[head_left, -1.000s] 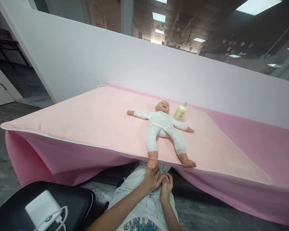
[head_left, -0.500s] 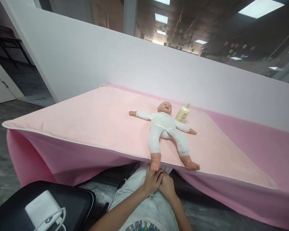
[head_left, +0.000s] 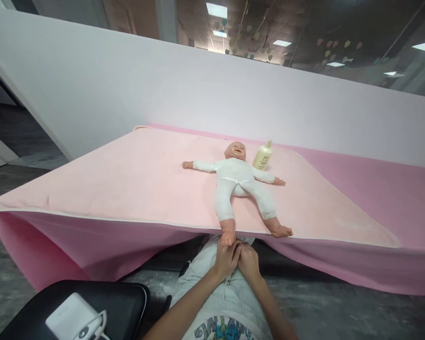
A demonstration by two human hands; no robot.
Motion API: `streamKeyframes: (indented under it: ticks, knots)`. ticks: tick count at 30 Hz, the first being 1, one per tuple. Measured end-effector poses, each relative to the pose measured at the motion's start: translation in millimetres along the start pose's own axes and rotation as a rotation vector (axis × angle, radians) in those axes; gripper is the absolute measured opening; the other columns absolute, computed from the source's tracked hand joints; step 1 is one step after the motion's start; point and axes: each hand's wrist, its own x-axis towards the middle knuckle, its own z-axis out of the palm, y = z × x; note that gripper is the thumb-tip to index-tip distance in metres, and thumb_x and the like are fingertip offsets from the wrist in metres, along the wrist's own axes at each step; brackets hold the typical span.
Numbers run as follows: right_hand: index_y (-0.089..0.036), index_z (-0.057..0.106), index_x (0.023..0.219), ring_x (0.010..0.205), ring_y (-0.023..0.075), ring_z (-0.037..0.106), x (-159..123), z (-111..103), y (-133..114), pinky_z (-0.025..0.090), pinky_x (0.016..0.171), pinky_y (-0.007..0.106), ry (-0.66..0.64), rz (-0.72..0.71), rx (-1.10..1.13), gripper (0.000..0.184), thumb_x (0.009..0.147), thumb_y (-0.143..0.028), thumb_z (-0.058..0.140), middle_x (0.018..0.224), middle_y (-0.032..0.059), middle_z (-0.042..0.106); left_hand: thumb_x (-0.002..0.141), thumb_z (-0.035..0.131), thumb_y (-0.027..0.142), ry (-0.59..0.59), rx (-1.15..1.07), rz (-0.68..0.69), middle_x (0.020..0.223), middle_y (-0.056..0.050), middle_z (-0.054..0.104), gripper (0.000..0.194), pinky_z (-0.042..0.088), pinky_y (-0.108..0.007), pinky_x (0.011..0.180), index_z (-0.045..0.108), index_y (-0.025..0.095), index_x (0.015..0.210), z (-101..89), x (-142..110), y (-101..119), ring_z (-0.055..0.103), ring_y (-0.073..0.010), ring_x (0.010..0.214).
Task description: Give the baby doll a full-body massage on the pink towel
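Note:
A baby doll [head_left: 235,177] in a white cloth body lies on its back on the pale pink blanket [head_left: 134,189], arms spread and feet toward me. Beyond its arm on the right stands a pale yellow pump bottle [head_left: 262,156]. My left hand [head_left: 226,259] rests on my lap at the table's edge, closed, just below the doll's foot that overhangs the edge. Beside it my right hand [head_left: 248,260] is closed too, and the two hands touch. Nothing shows in either one, though the fingertips are partly hidden.
A darker pink cloth [head_left: 403,203] covers the table beneath the blanket and hangs over the front. Behind rises a white partition [head_left: 205,89]. At lower left a black chair seat [head_left: 127,302] carries a white power bank [head_left: 72,318] with a cable.
The camera's view has turned a little, so the scene sits differently in the frame. My hands stay together on my lap, and the doll and bottle keep their places.

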Motion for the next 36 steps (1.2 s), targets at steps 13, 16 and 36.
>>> streamKeyframes:
  ticks: [13, 16, 36]
  knots:
    - [-0.015, 0.064, 0.073, 0.064, 0.0157, 0.053, -2.3, 12.4, 4.1, 0.036, 0.065, 0.027, 0.189, -0.056, -0.014, 0.022, 0.077, -0.005, 0.044, 0.064, 0.0044, 0.061, 0.091, 0.037, 0.028, -0.035, -0.067, -0.024, 0.095, -0.008, 0.067, 0.028, 0.045, -0.041, 0.083, 0.062, 0.019, 0.1, 0.5, 0.7, -1.5, 0.06, -0.0211, 0.089]
    - [-0.015, 0.065, 0.075, 0.067, 0.0165, 0.054, -2.7, 14.3, 3.6, 0.036, 0.068, 0.027, 0.164, -0.022, -0.015, 0.022, 0.076, -0.006, 0.045, 0.067, 0.0058, 0.062, 0.091, 0.036, 0.028, -0.034, -0.074, -0.023, 0.095, -0.008, 0.067, 0.029, 0.045, -0.041, 0.084, 0.063, 0.019, 0.099, -0.1, 1.2, -0.9, 0.06, -0.0213, 0.089]
    - [-0.015, 0.058, 0.074, 0.062, 0.0158, 0.044, -10.1, 17.7, -5.1, 0.032, 0.062, 0.026, 0.317, 0.033, 0.001, 0.027, 0.09, -0.014, 0.036, 0.061, 0.004, 0.052, 0.092, 0.035, 0.028, -0.064, -0.075, -0.037, 0.092, -0.008, 0.067, 0.029, 0.045, -0.038, 0.081, 0.062, 0.018, 0.097, -1.6, 2.7, 1.0, 0.06, -0.0198, 0.085]
